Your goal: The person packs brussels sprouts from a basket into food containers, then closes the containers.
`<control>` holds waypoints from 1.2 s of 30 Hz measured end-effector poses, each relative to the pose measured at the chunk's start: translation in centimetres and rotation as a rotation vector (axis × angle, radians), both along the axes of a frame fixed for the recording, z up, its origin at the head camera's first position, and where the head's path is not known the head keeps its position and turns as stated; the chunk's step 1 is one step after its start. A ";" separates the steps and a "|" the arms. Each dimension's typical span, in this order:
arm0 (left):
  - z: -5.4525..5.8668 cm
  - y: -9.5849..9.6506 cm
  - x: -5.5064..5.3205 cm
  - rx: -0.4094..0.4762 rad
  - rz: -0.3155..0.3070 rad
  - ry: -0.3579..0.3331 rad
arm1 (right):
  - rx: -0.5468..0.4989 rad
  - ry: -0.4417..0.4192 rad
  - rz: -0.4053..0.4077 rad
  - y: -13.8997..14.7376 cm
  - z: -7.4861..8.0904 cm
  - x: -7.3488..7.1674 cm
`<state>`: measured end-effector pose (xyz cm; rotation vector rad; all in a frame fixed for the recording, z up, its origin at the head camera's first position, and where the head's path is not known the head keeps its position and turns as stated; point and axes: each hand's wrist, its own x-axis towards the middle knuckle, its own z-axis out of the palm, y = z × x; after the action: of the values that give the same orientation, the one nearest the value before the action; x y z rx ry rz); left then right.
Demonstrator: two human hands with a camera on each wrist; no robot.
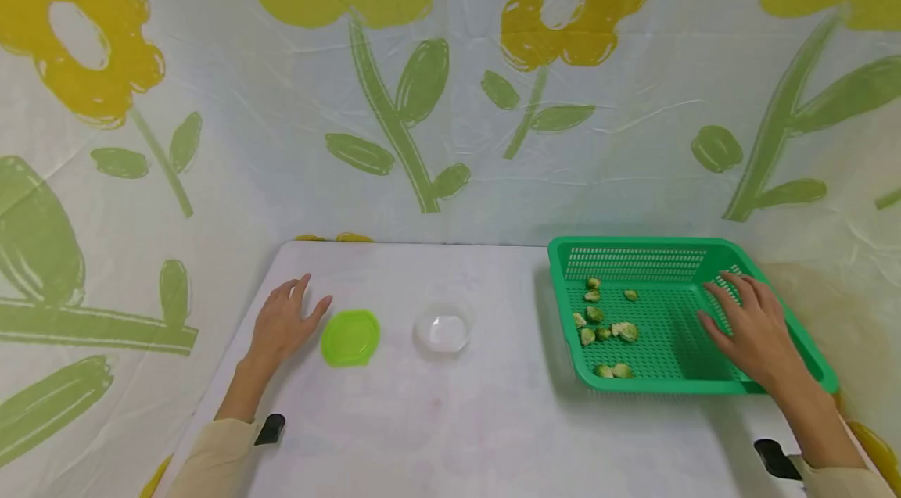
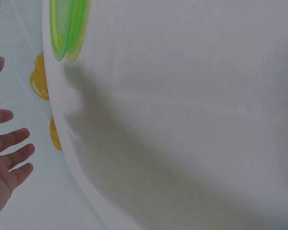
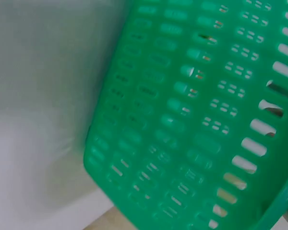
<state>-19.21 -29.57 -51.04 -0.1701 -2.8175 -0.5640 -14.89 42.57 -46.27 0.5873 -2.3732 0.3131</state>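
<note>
My left hand (image 1: 281,322) hovers at the left of the table with its fingers spread and holds nothing. Just to its right lies a lime-green lid-like piece (image 1: 350,338); the left wrist view shows layered green edges (image 2: 69,28), and the fingers of the left hand (image 2: 9,158). A small clear plastic container (image 1: 443,328) stands right of the green piece. Over the right end of a green plastic basket (image 1: 669,385) is my right hand (image 1: 756,326), fingers apart, gripping nothing. Several halved or small Brussels sprouts (image 1: 625,331) lie in the basket's left part.
A white cloth covers the table (image 1: 436,435). Behind and beside it hangs a white sheet (image 1: 281,130) printed with yellow flowers and green leaves. The basket's slotted side wall (image 3: 173,115) fills much of the right wrist view.
</note>
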 end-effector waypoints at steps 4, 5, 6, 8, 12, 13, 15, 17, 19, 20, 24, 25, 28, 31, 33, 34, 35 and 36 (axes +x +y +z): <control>-0.5 0.6 0.2 0.062 0.005 0.073 | -0.012 0.030 0.035 -1.0 0.5 -0.5; -0.6 0.8 0.2 0.084 0.004 0.079 | -0.016 0.017 0.036 -1.2 0.6 -0.5; -0.6 1.0 0.2 0.103 0.004 0.079 | -0.021 0.004 0.038 -1.4 0.8 -0.5; -0.7 1.4 0.2 0.139 0.006 0.070 | -0.026 -0.021 0.038 -1.9 1.0 -0.3; -0.7 2.3 0.2 0.195 -0.001 0.050 | -0.022 -0.058 0.039 -2.9 1.2 -0.1; -0.7 2.5 0.2 0.210 -0.003 0.039 | -0.020 -0.068 0.036 -3.1 1.3 -0.1; -0.8 3.1 0.2 0.231 -0.007 0.016 | -0.017 -0.084 0.033 -3.6 1.3 0.0; -0.8 3.6 0.2 0.258 -0.011 -0.012 | -0.015 -0.098 0.036 -4.0 1.3 0.1; -0.7 4.2 0.3 0.289 -0.015 -0.035 | -0.010 -0.105 0.046 -4.3 1.3 0.2; -0.7 4.5 0.3 0.302 -0.019 -0.040 | -0.008 -0.109 0.052 -4.4 1.2 0.2; -0.6 5.6 0.5 0.351 -0.048 -0.034 | 0.001 -0.123 0.070 -5.0 1.1 0.3; -0.6 5.8 0.5 0.364 -0.058 -0.032 | 0.001 -0.128 0.074 -5.2 1.1 0.3; -0.7 6.6 0.6 0.404 -0.095 -0.028 | 0.000 -0.149 0.080 -5.6 1.1 0.6; -0.8 7.5 0.8 0.455 -0.131 -0.032 | -0.005 -0.167 0.089 -6.0 1.0 0.8; -1.0 8.1 0.8 0.478 -0.150 -0.031 | -0.005 -0.170 0.098 -6.2 0.9 0.8; -1.0 8.4 0.9 0.489 -0.160 -0.028 | -0.007 -0.169 0.105 -6.4 0.8 0.8; -1.1 8.7 0.9 0.502 -0.171 -0.023 | -0.010 -0.169 0.111 -6.5 0.8 0.8; -1.2 9.0 0.9 0.513 -0.183 -0.016 | -0.013 -0.167 0.118 -6.7 0.7 0.8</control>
<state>-18.32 -20.54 -52.20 -0.3199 -2.5812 -1.3035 -14.11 35.89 -45.55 0.7211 -2.4986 0.4455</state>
